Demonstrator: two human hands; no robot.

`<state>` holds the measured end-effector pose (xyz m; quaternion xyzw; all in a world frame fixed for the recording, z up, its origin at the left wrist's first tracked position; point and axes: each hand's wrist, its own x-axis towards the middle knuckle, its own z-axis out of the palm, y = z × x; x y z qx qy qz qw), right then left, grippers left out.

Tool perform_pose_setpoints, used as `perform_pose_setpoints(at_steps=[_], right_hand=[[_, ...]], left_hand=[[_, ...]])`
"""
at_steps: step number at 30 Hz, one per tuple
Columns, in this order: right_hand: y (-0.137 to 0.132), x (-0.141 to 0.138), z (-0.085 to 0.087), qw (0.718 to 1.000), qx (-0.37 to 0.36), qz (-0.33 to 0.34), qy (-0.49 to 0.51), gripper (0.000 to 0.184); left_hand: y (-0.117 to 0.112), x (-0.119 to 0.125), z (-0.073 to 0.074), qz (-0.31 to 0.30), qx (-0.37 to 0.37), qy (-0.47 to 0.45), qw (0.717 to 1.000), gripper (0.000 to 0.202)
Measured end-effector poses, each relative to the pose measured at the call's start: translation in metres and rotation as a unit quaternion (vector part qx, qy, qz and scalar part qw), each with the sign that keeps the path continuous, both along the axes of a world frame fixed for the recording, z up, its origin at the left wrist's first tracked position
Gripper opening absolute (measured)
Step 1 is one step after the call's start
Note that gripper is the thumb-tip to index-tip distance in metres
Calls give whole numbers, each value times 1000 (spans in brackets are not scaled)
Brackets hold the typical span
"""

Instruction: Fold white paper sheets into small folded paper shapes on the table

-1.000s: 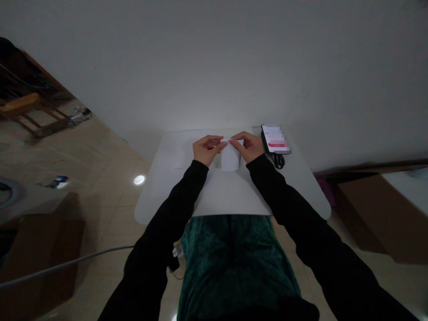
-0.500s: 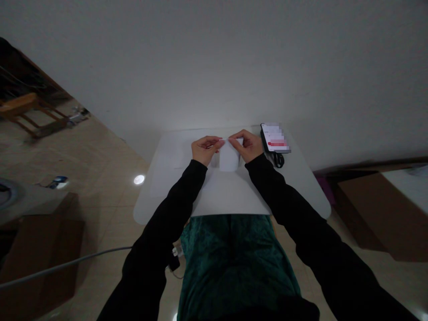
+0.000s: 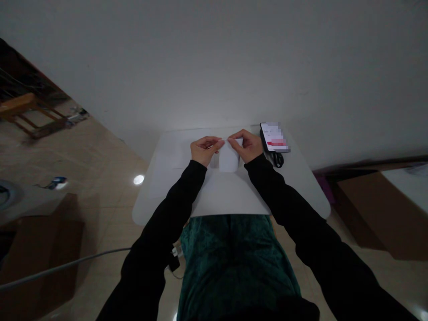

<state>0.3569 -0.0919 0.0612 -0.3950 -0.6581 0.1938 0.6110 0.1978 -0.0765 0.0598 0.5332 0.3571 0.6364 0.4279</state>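
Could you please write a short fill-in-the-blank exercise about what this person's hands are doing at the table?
1. The left hand and right hand both hold the top of a ____ sheet of paper.
2. The smartphone lies on the table to the ____ of the right hand.
3. The person's sleeves are ____.

Missing words: white; right; black.

left hand (image 3: 204, 150) | right hand (image 3: 246, 146) | both on white paper (image 3: 229, 157) | tabletop (image 3: 234, 200) | phone (image 3: 273, 137) beside right hand
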Motion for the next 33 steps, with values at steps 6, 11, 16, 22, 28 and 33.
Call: perform_pose_setpoints(at_steps=[6,11,16,22,28,33], right_hand=[[0,-1,-2,1000,-6,12,19,16],[-4,-5,1,998,-35,14,51,18],[0,-12,-1,978,-117,51,163,40],[11,-10,-8,970,-146,24,191,45],[13,-1,-9,976,-126,6,175,42],[12,-4,-10,964,-155,12,215,38]], left_hand=[[2,1,-4,1,-18,-23,1000,29],[2,2,-4,3,-23,-20,1000,29],[6,-2,-4,56,-14,-16,998,24],[11,-6,-6,75,-7,-9,997,20],[10,-5,-7,64,4,-2,998,22],[7,-4,-6,59,7,6,998,20]])
